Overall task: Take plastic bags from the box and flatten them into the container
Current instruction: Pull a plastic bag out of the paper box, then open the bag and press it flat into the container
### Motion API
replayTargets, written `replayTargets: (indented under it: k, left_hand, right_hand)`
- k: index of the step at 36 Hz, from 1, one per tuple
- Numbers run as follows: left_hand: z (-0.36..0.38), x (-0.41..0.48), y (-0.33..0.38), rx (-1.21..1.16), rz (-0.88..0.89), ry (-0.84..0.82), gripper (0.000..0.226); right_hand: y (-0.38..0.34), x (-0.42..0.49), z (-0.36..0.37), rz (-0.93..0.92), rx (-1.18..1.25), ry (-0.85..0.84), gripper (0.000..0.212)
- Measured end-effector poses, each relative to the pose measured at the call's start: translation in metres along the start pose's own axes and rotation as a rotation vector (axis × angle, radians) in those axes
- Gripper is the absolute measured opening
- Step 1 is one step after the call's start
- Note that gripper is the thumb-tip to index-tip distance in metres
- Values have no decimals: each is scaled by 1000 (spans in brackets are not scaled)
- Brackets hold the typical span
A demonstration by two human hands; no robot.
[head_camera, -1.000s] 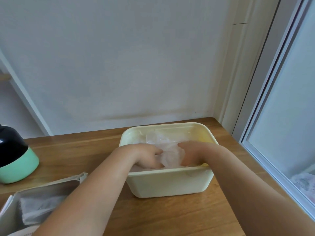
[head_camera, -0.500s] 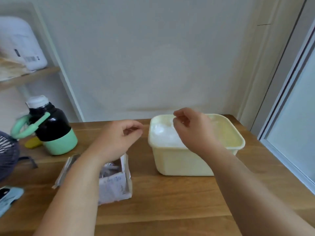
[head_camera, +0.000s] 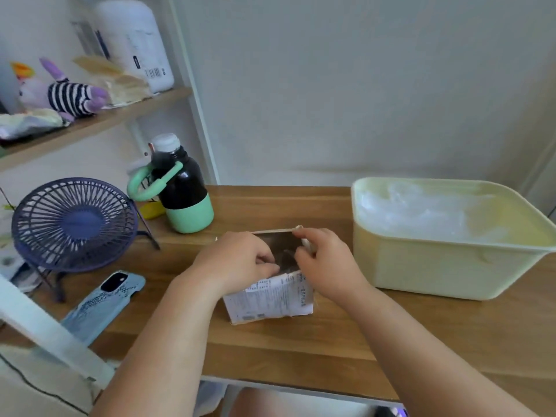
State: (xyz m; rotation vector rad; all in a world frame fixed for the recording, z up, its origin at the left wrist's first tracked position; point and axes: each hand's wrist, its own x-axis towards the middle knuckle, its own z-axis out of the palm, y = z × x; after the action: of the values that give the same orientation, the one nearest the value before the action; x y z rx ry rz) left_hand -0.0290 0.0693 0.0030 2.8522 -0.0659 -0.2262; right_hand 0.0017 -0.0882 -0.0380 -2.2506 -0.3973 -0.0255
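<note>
A small cardboard box (head_camera: 270, 299) with a printed label stands open-topped at the middle of the wooden table. My left hand (head_camera: 237, 260) curls its fingers into the opening and pinches a crumpled clear plastic bag (head_camera: 285, 255) in the dark interior. My right hand (head_camera: 328, 266) grips the box's right wall, its index finger hooked over the far corner. To the right stands the pale yellow container (head_camera: 436, 266). Clear plastic bags (head_camera: 421, 212) lie inside it, below the rim.
A black and green bottle (head_camera: 180, 191) stands behind the box on the left. Further left are a purple desk fan (head_camera: 75, 224) and a light blue phone (head_camera: 102, 302). A shelf (head_camera: 99, 120) with toys hangs above. A white frame bar (head_camera: 45, 326) crosses the lower left.
Both hands left the yellow container, moved left and came down onto the cardboard box. The view has swung left, so the container now sits at the right.
</note>
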Motion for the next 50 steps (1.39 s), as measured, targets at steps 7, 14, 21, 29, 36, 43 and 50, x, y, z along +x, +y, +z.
replayTargets:
  k: [7, 14, 21, 29, 36, 43, 50]
  left_hand:
    - [-3, -6, -9, -80, 95, -194, 43]
    - [-6, -12, -20, -378, 122, -48, 14]
    - [-8, -13, -23, -420, 81, 87, 20]
    - [-3, 0, 7, 100, -87, -307, 50]
    - [-6, 0, 2, -92, 6, -254, 29]
    - [-2, -7, -8, -572, 18, 356, 15]
    - [-9, -12, -4, -1582, 49, 412, 22]
  right_hand:
    - [5, 0, 3, 9, 46, 4, 40]
    - [6, -1, 4, 13, 46, 5, 40]
    - [2, -1, 0, 27, 62, -74, 38]
    - [1, -3, 3, 10, 49, -101, 37]
    - [3, -7, 4, -9, 70, -105, 36]
    - [-2, -7, -3, 26, 208, -97, 38]
    - [-24, -10, -22, 9, 472, 7, 38]
